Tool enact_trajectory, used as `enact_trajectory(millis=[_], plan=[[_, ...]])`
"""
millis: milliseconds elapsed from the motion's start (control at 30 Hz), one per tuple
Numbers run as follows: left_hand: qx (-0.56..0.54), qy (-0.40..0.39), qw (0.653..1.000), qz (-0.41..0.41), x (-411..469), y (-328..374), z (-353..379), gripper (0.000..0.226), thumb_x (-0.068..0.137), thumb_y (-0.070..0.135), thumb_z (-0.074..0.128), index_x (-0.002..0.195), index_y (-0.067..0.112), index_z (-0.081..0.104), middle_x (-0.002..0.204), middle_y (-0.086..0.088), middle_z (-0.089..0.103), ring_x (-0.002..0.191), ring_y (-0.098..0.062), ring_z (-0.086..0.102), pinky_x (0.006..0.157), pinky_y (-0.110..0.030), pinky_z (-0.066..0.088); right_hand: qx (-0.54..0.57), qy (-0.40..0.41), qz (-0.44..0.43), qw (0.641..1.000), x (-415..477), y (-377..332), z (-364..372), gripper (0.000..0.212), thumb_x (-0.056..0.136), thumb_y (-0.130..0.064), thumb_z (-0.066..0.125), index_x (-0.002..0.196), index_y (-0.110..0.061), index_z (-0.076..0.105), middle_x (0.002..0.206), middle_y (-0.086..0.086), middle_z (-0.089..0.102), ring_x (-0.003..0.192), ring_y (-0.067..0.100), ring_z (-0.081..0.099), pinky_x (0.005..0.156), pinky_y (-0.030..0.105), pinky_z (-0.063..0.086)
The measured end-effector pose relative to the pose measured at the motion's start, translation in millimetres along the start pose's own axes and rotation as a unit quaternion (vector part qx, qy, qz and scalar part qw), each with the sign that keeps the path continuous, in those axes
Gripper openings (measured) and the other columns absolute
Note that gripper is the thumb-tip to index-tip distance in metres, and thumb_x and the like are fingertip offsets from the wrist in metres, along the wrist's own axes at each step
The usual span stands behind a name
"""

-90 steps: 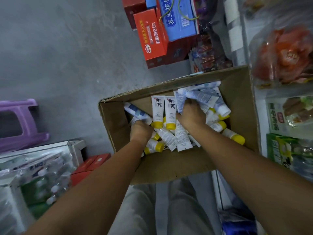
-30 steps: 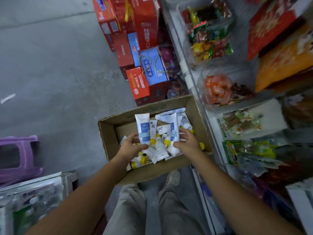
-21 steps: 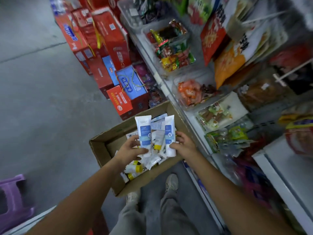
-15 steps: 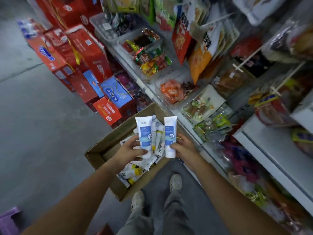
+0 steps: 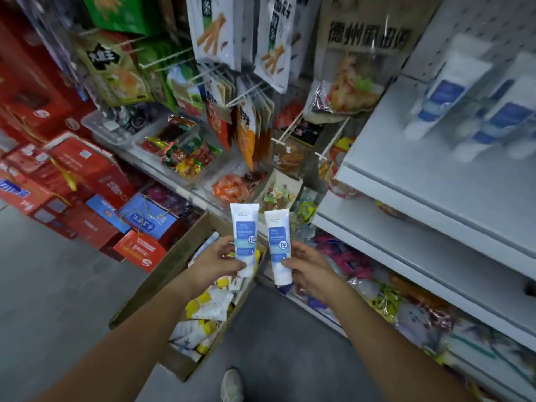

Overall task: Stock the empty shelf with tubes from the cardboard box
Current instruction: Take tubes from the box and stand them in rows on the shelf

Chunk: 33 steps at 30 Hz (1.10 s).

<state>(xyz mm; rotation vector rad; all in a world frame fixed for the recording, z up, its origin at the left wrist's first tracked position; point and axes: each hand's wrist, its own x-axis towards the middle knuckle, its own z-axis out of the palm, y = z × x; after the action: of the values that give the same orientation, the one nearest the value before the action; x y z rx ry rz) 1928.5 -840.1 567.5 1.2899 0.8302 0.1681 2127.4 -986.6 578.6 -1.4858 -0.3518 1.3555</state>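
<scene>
My left hand (image 5: pixel 216 261) grips a white tube with a blue label (image 5: pixel 244 233), held upright with its cap down. My right hand (image 5: pixel 309 268) grips a second, matching white and blue tube (image 5: pixel 278 242) beside it. Both tubes hang in the air above the right end of the cardboard box (image 5: pixel 153 288) on the floor. Several white tubes with yellow caps (image 5: pixel 207 307) lie loose in the box. The white shelf (image 5: pixel 412 166) is at the upper right, with three blurred white and blue tubes (image 5: pixel 446 88) standing on it.
Red and blue gift cartons (image 5: pixel 87 187) are stacked on the floor at the left. Snack packets (image 5: pixel 252 132) hang on hooks and fill trays behind the box. Lower shelves at the right hold bagged goods (image 5: pixel 406 306). My shoe (image 5: pixel 232 385) stands on the grey floor by the box.
Both hands lifted out of the box, each holding a tube, and rose toward the right. My view swung up from the box to the white shelf.
</scene>
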Motion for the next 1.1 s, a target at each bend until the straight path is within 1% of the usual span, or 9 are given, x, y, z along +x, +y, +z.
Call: enact_trajectory(millis=[100,233,367,500,600,700,800,933,1100], plan=[[0.016,-0.019,0.999,0.020,0.7,18.3,23.1,0.056,0.085,-0.006,0.069,0.131,0.024,0.058,0.125,0.002,0.067,0.105,-0.023,0.068,0.085,-0.046,0.055,-0.001,0.002,-0.013,1.000,-23.5,-5.7,-22.2,0.044,0.085,0.009,0.062,0.123,-0.014,0.062,0.116,0.012,0.070,0.103,0.031,0.068,0.085,0.045,0.056],[0.027,-0.046,0.997,0.052,-3.0,43.8,58.6,0.058,0.085,-0.007,0.069,0.131,0.026,0.059,0.124,0.006,0.068,0.107,-0.018,0.067,0.077,-0.031,0.056,0.013,0.010,-0.052,0.999,-56.9,-11.9,-49.1,0.044,0.086,0.009,0.061,0.124,-0.013,0.062,0.117,0.011,0.070,0.104,0.031,0.068,0.090,0.054,0.052],[0.034,-0.074,0.994,0.070,-9.5,62.9,82.8,0.056,0.084,0.000,0.074,0.125,0.036,0.063,0.127,0.000,0.067,0.112,-0.024,0.066,0.091,-0.046,0.055,0.049,0.013,-0.082,0.995,-86.0,-21.5,-70.5,0.044,0.084,0.006,0.062,0.123,-0.011,0.063,0.120,0.014,0.068,0.108,0.036,0.066,0.096,0.059,0.049],[0.028,-0.092,0.991,0.095,-19.1,93.9,107.1,0.057,0.083,-0.002,0.074,0.128,0.029,0.061,0.127,-0.002,0.066,0.110,-0.026,0.068,0.082,-0.041,0.057,0.082,0.016,-0.114,0.990,-115.8,-40.5,-82.2,0.041,0.086,0.012,0.055,0.119,-0.011,0.065,0.120,0.017,0.068,0.107,0.034,0.066,0.098,0.055,0.048],[0.030,-0.099,0.988,0.119,-24.2,118.9,126.6,0.056,0.078,-0.001,0.077,0.125,0.027,0.062,0.123,-0.003,0.069,0.112,-0.026,0.066,0.092,-0.046,0.055,0.097,0.009,-0.152,0.984,-136.3,-54.3,-92.5,0.047,0.079,0.004,0.062,0.126,-0.006,0.059,0.123,0.023,0.064,0.113,0.044,0.061,0.099,0.060,0.046],[0.032,-0.117,0.983,0.141,-27.2,141.8,147.0,0.059,0.069,0.011,0.085,0.121,0.030,0.066,0.122,-0.006,0.070,0.112,-0.029,0.066,0.094,-0.053,0.053,0.099,0.017,-0.172,0.980,-160.9,-69.3,-106.0,0.040,0.086,0.007,0.060,0.124,-0.005,0.059,0.115,0.018,0.069,0.102,0.036,0.067,0.092,0.054,0.052],[0.042,-0.142,0.977,0.155,-29.3,162.7,172.3,0.056,0.077,0.002,0.079,0.126,0.026,0.062,0.125,-0.007,0.068,0.109,-0.026,0.068,0.085,-0.043,0.057,0.126,0.021,-0.206,0.970,-182.7,-79.2,-124.4,0.041,0.081,0.005,0.064,0.121,-0.005,0.062,0.116,0.019,0.068,0.102,0.033,0.067,0.094,0.051,0.051],[0.014,-0.181,0.969,0.167,-30.9,184.7,212.3,0.060,0.073,0.002,0.082,0.126,0.022,0.062,0.126,-0.014,0.066,0.111,-0.036,0.066,0.086,-0.044,0.057,0.143,0.042,-0.239,0.959,-209.6,-87.4,-154.6,0.055,0.073,-0.002,0.079,0.125,-0.002,0.060,0.120,0.024,0.065,0.102,0.036,0.065,0.092,0.049,0.052],[0.039,-0.202,0.963,0.177,-37.1,204.3,267.5,0.068,0.057,0.018,0.090,0.120,0.024,0.065,0.120,-0.013,0.069,0.107,-0.033,0.068,0.083,-0.040,0.058,0.107,0.100,-0.260,0.954,-249.7,-93.6,-194.2,0.038,0.081,0.004,0.069,0.118,-0.006,0.063,0.112,0.019,0.068,0.098,0.035,0.067,0.089,0.048,0.055]])
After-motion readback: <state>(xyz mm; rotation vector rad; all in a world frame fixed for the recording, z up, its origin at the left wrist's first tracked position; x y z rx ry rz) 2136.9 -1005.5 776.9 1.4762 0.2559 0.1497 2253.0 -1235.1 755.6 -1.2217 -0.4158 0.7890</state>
